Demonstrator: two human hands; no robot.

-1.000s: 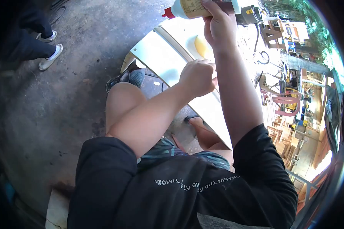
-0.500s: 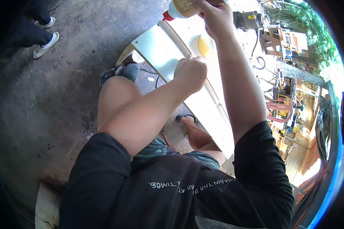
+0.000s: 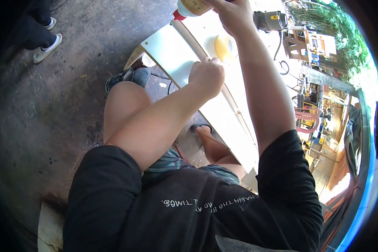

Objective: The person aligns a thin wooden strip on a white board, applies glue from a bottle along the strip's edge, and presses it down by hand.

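Observation:
My right hand (image 3: 235,17) is wrapped round a glue bottle (image 3: 193,6) with a pale body, a tan label and a red cap (image 3: 179,17). The bottle lies tilted on its side at the top edge, with the cap over the far end of a long white board (image 3: 166,48). My left hand (image 3: 206,76) is closed in a fist at a narrow strip (image 3: 192,38) that runs along the board. What its fingers hold, if anything, is hidden. Just beyond the fist, a yellow roll of tape (image 3: 223,48) lies on the white surface.
A grey-black power tool (image 3: 271,21) with a cord sits beyond my right wrist. Another person's shoes (image 3: 47,49) stand on the stained concrete floor (image 3: 71,109) at left. A red chair (image 3: 308,119) and cluttered shelves are to the right. My knee is beside the board.
The whole view has shifted slightly, so most things sit a little further left and up. My right hand still holds the bottle, and my left fist remains at the strip.

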